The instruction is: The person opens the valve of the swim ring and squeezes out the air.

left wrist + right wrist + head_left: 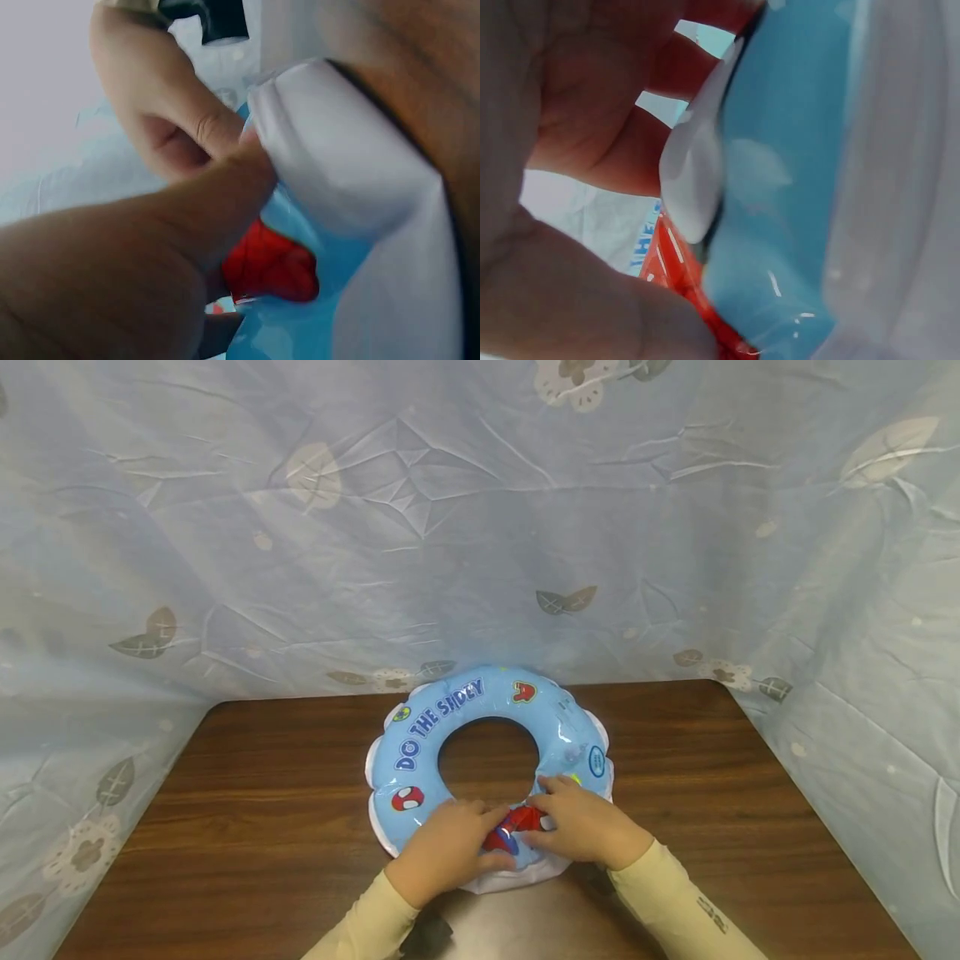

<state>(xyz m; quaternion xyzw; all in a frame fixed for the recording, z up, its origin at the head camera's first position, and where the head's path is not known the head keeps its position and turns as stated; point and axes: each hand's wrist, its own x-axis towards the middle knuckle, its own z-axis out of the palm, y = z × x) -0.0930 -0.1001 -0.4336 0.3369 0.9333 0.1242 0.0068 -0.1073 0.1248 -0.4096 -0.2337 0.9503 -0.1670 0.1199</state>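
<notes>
An inflated light-blue swim ring [465, 697], printed with "DO THE SPIDEY" lettering and red masks, lies on the table with its white scalloped edge showing. My left hand [444, 850] grips the near part of the tube, fingers over the inner side and thumb on top. Just to its right, my right hand [588, 828] holds the same part, its fingers bent over the tube. Between the two hands shows a red and blue printed figure [504, 832]. In the left wrist view the left thumb [232, 184] is by the white edge [337, 142]. The right fingertips are partly hidden in the right wrist view.
The dark wood-grain table [262, 827] extends on both sides of the ring. A pale blue curtain [450, 527] with leaf and flower prints hangs behind and along the sides. A dark strap piece [426, 935] is at the left wrist.
</notes>
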